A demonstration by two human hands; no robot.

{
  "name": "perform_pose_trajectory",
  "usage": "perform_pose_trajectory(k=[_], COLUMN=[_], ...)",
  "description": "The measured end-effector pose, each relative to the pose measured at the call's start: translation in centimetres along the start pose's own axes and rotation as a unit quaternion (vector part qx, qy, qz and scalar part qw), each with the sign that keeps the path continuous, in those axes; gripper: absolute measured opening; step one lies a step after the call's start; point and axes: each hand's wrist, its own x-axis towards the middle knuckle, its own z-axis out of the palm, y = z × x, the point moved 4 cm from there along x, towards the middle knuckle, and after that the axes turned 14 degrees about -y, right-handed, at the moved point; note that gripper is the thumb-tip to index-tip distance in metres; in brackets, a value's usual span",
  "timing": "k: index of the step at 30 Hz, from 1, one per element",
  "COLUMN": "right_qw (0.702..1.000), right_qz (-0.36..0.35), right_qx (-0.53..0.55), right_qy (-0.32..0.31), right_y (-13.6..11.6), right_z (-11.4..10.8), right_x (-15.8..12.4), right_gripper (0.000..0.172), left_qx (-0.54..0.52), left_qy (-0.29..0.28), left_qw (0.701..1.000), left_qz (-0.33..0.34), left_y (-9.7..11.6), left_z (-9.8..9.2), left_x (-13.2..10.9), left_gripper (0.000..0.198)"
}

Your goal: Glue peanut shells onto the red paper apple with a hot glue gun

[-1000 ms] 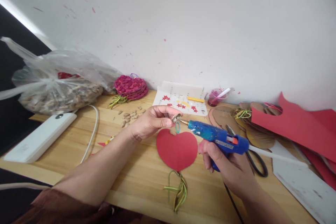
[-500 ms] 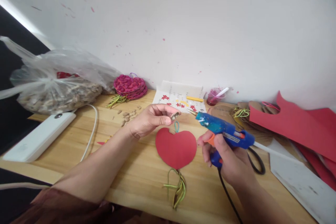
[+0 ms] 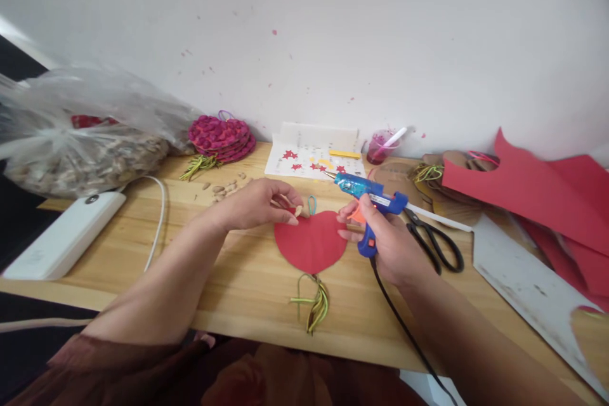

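Observation:
My left hand [image 3: 266, 204] pinches a small tan nutshell [image 3: 298, 210] at the upper left edge of a red heart-shaped card [image 3: 311, 244]. Whether the shell touches the card I cannot tell. A teal loop [image 3: 312, 205] shows at the card's top, and a green and brown tassel [image 3: 314, 306] lies below its point. My right hand [image 3: 387, 241] grips a blue hot glue gun [image 3: 366, 190] by its handle, fingers around the orange trigger. Its metal nozzle points left, above the card's right side. A white glue stick [image 3: 440, 218] sticks out of the back.
At left are a plastic bag of shells [image 3: 85, 155], a white power bank [image 3: 66, 235] and loose shells [image 3: 219, 190]. Behind lie pink discs [image 3: 221, 139], a paper with stars [image 3: 290, 165] and a cup [image 3: 380, 147]. Scissors [image 3: 435, 241] and red card [image 3: 537, 177] are at right.
My left hand has brought the shell down to the card's upper left edge. The glue gun in my right hand has moved away from the shell, and the scissors now show. The view has shifted.

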Motion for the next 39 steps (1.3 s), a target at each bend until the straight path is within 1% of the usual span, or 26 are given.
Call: perform_pose_trajectory(k=[4,8,10,12,14,16,18,20,23,26,29,35,39], right_qw=[1.000,0.999,0.998,0.997,0.995,0.993,0.992,0.990,0.989,0.989,0.989,0.990,0.989], right_qz=[0.003,-0.009,-0.012,-0.008,0.001,0.008,0.013,0.012,0.009,0.015,0.020,0.028,0.032], right_qx=[-0.004,0.032,0.055,0.076,0.095,0.113,0.128,0.140,0.147,0.149,0.147,0.135,0.143], right_qy=[0.006,-0.003,-0.007,-0.016,-0.023,-0.022,-0.014,-0.010,-0.002,0.006,0.009,0.004,0.005], right_y=[0.3,0.6,0.7,0.9,1.0,1.2,1.4,1.4,1.4,1.4,1.4,1.3,1.4], right_z=[0.0,0.0,0.0,0.1,0.2,0.2,0.2,0.2,0.1,0.1,0.1,0.2,0.1], right_x=[0.0,0.3,0.5,0.6,0.6,0.7,0.8,1.0,1.1,1.0,1.0,0.9,1.0], right_gripper=[0.046,0.043,0.040,0.040,0.040,0.041,0.042,0.043,0.045,0.047,0.046,0.041,0.040], left_qx=[0.043,0.049,0.052,0.107,0.203,0.293,0.351,0.383,0.403,0.411,0.411,0.406,0.401], left_qy=[0.009,-0.009,-0.007,0.011,0.026,0.026,0.010,-0.011,-0.032,-0.039,-0.048,-0.058,-0.063], left_qw=[0.999,0.998,0.998,0.994,0.979,0.956,0.936,0.923,0.915,0.910,0.910,0.912,0.913], left_qz=[-0.026,-0.043,-0.046,-0.035,-0.012,0.003,-0.007,-0.019,-0.023,-0.020,-0.016,-0.023,-0.029], left_y=[0.4,0.3,0.3,0.9,1.9,3.2,4.1,4.7,4.8,4.3,4.0,4.3,4.2], left_z=[0.6,1.2,1.5,1.5,1.6,1.8,2.1,2.4,2.7,2.8,2.8,2.7,2.8], left_x=[-0.6,-1.3,-1.6,-1.7,-1.4,-0.8,0.1,1.0,2.1,2.6,2.7,3.0,3.2], left_gripper=[0.027,0.028,0.028,0.027,0.025,0.024,0.025,0.025,0.024,0.025,0.026,0.026,0.026])
